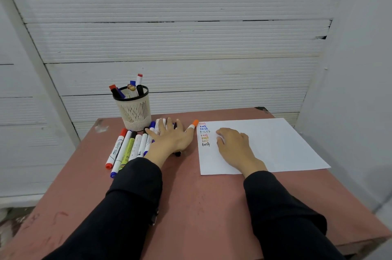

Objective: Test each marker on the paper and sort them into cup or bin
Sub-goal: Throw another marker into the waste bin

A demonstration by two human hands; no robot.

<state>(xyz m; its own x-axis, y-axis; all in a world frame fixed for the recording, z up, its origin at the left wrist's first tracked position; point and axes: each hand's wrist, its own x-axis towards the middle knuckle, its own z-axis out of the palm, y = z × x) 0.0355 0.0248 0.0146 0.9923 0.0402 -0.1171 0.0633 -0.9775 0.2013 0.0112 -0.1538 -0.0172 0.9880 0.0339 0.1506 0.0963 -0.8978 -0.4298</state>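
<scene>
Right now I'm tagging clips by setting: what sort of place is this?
Probably a makeshift recording corner, not a furnished office: a worn reddish table set against bare white foam-like panels, holding only a mesh cup of markers and test paper.

My left hand (169, 138) lies flat at the frame's centre, fingers spread. My right hand (232, 142) rests palm down just right of it, fingers loosely curled. Both sleeves are black.

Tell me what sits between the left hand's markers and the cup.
Nothing visible does. The left hand rests on markers lying just in front of the cup, with only bare table between. The cup already holds several markers, but its mouth still shows room.
</scene>
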